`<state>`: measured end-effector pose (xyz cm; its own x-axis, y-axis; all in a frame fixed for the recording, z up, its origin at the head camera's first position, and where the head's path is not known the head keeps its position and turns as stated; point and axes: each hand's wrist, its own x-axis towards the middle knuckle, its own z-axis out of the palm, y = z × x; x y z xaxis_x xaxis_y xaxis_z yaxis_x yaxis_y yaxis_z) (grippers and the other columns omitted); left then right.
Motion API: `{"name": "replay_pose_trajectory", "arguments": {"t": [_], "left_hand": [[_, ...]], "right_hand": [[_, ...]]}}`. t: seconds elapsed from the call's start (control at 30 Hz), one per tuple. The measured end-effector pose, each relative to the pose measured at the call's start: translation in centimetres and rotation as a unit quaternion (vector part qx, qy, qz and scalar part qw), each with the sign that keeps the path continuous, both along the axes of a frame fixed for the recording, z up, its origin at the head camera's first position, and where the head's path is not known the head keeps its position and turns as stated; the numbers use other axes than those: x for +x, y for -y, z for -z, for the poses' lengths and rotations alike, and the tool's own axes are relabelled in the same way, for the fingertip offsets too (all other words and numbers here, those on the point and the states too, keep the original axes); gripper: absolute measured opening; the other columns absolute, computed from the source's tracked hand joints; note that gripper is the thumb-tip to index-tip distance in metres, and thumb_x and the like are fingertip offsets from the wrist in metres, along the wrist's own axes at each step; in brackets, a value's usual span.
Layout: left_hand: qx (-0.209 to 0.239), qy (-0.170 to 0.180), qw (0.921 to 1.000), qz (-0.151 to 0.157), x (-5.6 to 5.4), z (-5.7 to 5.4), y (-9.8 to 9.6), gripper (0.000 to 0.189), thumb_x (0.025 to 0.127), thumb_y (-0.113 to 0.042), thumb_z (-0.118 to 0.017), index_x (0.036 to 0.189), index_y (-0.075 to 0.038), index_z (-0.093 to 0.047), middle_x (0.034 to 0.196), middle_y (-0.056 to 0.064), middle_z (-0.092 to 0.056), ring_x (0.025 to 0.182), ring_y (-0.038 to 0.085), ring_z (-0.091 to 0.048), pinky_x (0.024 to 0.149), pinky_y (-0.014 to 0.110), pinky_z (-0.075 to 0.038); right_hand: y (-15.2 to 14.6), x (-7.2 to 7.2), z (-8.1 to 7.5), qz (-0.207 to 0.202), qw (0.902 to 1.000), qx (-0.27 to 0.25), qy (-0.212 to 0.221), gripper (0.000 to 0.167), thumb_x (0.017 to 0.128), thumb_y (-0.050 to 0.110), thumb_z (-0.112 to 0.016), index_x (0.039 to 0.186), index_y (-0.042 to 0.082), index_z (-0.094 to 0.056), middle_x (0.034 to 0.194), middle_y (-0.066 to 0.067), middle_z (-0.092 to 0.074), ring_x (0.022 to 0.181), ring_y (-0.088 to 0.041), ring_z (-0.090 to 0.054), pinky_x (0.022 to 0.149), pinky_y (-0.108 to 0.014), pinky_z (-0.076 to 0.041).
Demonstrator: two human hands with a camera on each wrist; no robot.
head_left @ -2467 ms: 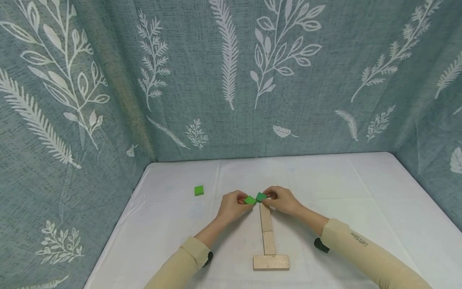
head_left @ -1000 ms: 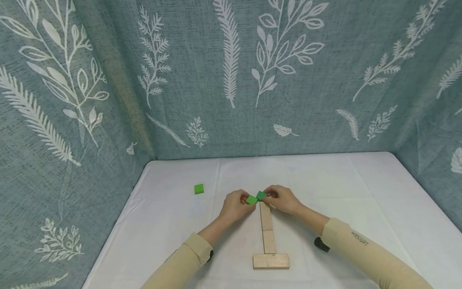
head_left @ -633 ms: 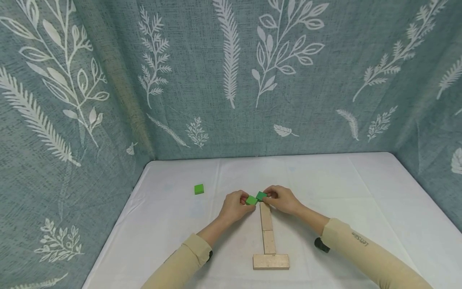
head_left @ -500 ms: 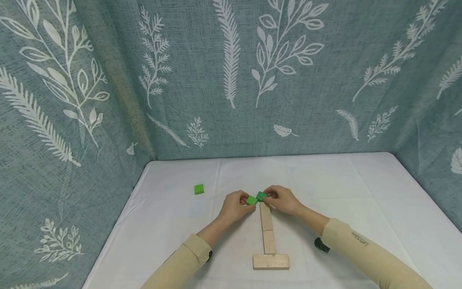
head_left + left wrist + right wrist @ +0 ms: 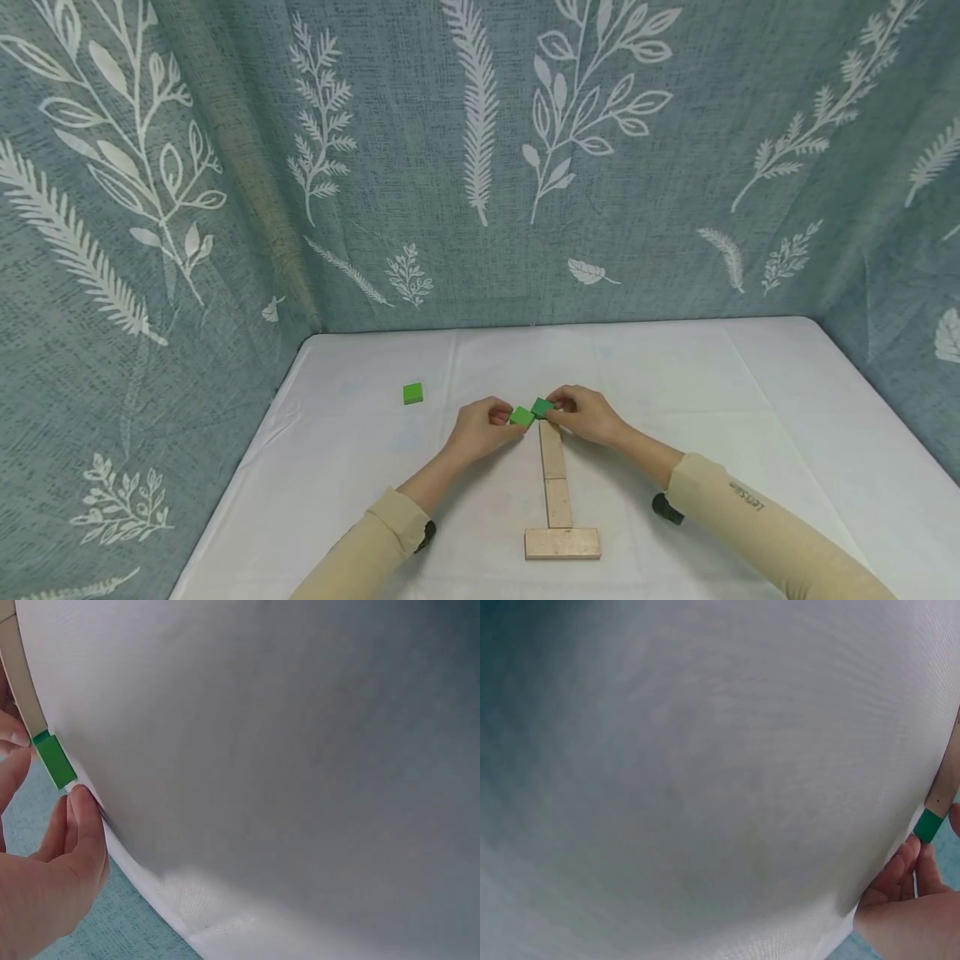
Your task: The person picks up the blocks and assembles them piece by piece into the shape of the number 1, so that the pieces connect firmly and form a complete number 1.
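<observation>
A light green square block (image 5: 522,416) lies at the far end of the wooden row, corner to corner with a darker green block (image 5: 542,407). My left hand (image 5: 477,429) is right beside the light green block, fingers loosely bent; in the left wrist view a small pale gap shows between its fingertips (image 5: 81,793) and that block. My right hand (image 5: 590,415) pinches the darker green block between thumb and fingers, over the end of a plain wooden block (image 5: 552,450). In the right wrist view this green block (image 5: 928,825) meets the wood's end.
A second wooden block (image 5: 558,503) continues the row towards me, ending at a crosswise wooden block (image 5: 562,543). Another light green block (image 5: 413,393) lies apart at the back left. A leaf-patterned curtain (image 5: 420,167) surrounds the white-covered table (image 5: 675,367).
My left hand has drawn slightly left, its fingertips loosening from the light green block, which stays almost in place. The right hand has kept its hold on the darker green block.
</observation>
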<state>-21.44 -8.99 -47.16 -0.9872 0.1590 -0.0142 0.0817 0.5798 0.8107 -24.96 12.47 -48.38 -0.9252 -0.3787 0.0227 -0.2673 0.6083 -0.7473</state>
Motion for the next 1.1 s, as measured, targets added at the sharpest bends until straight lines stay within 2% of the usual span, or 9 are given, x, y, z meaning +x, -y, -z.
{"name": "replay_pose_trajectory", "arguments": {"t": [0.3,0.43,0.6,0.83,1.1], "left_hand": [[0.029,0.010,0.9994,-0.014,0.0,-0.1,0.8,0.035,0.082,-0.018,-0.079,0.110,0.001,-0.068,0.094,0.006,-0.067,0.086,0.019,-0.063,0.075,0.031,-0.053],[0.039,0.002,0.9990,-0.024,-0.2,-0.1,1.5,0.034,0.084,-0.018,-0.077,0.112,-0.001,-0.068,0.095,0.006,-0.068,0.088,0.019,-0.063,0.076,0.032,-0.053],[0.056,0.003,0.9971,-0.052,-0.3,-0.3,2.7,0.036,0.085,-0.019,-0.077,0.115,-0.002,-0.067,0.098,0.005,-0.067,0.092,0.019,-0.062,0.079,0.033,-0.052],[0.094,0.006,0.9917,-0.088,-0.8,-0.8,4.4,0.037,0.086,-0.017,-0.076,0.118,-0.001,-0.066,0.105,0.010,-0.067,0.096,0.022,-0.061,0.082,0.033,-0.051],[0.110,0.014,0.9864,-0.122,-1.1,-1.2,6.1,0.039,0.085,-0.020,-0.076,0.119,-0.003,-0.066,0.109,0.010,-0.067,0.102,0.024,-0.061,0.083,0.033,-0.051]], "right_hand": [[0.0,0.1,0.0,0.002,1.0000,-0.001,0.002,0.026,0.092,0.017,-0.066,0.112,0.000,-0.066,0.089,-0.002,-0.060,0.078,-0.014,-0.051,0.066,-0.029,-0.043],[0.0,0.1,-0.1,0.004,1.0000,-0.004,0.008,0.027,0.092,0.018,-0.067,0.112,0.000,-0.066,0.089,-0.002,-0.060,0.078,-0.014,-0.051,0.066,-0.029,-0.043],[0.0,0.0,-0.1,-0.002,0.9999,-0.008,0.009,0.028,0.092,0.018,-0.067,0.113,0.000,-0.066,0.091,-0.001,-0.060,0.079,-0.014,-0.051,0.066,-0.030,-0.044],[0.1,0.0,0.0,-0.004,0.9999,-0.005,0.008,0.028,0.092,0.018,-0.066,0.113,0.000,-0.066,0.091,-0.001,-0.060,0.079,-0.014,-0.051,0.066,-0.029,-0.044],[0.1,0.0,0.0,-0.006,0.9999,-0.008,0.006,0.028,0.092,0.018,-0.066,0.113,-0.001,-0.066,0.091,-0.002,-0.060,0.079,-0.014,-0.051,0.066,-0.028,-0.044]]}}
